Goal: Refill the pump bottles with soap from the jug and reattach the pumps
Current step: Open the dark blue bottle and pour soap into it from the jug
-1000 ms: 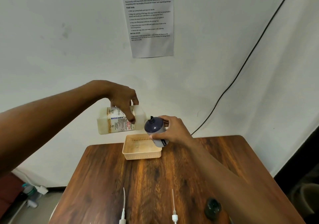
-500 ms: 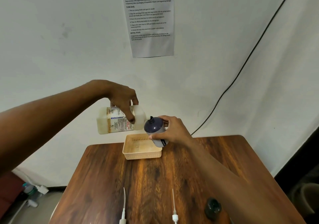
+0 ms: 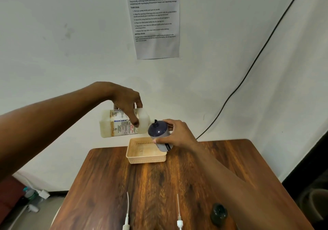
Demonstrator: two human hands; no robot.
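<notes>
Paper sheet (image 3: 154, 22), on wall above basket (image 3: 145, 160): "TASK ID: 3791", "Refill dish soap into multiple pump bottles", "TASK GOAL", "INITIAL STATE". Jug (image 3: 113, 125), above basket's left: label reads "BIOCHEK". Bottle (image 3: 158, 129), above basket's right: white lettering, unclear.

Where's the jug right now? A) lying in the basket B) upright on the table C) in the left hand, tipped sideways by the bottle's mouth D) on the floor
C: the left hand grips the jug tipped on its side in the air, spout end by the mouth of the bottle that the right hand holds.
</notes>
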